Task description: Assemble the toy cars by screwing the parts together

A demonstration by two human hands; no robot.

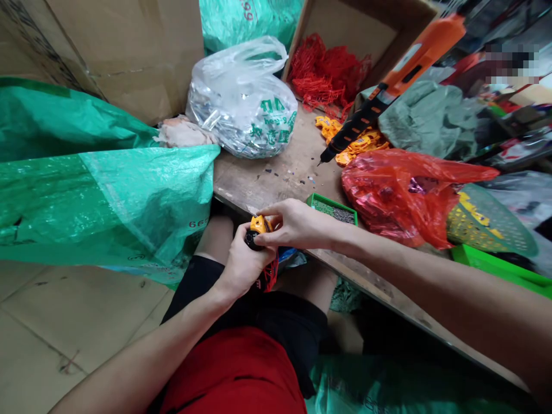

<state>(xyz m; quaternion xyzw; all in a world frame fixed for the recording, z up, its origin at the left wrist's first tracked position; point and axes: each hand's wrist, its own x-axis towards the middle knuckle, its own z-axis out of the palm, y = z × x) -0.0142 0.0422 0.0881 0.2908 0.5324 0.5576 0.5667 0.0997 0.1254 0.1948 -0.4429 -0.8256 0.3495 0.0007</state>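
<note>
Over my lap, at the edge of the bench, both hands close on a small yellow and black plastic assembly (259, 224), perhaps a toy part. My left hand (244, 261) wraps it from below and the left. Fingertips and thumb of my right hand (291, 223) pinch its upper right side. Fingers cover much of the piece. Just beneath, a red and black part (269, 276) shows between my hands and lap; whether it joins the piece I cannot tell. A green tray of small screws (334, 210) sits on the bench beyond my right wrist.
An orange and black electric screwdriver (379, 95) hangs tip down above the bench (245, 181). Around it are yellow parts (366, 144), red plastic pieces (328, 69), a red bag (401, 190), a white bag (241, 100) and a colander (491, 221). A green sack (107, 201) stands left.
</note>
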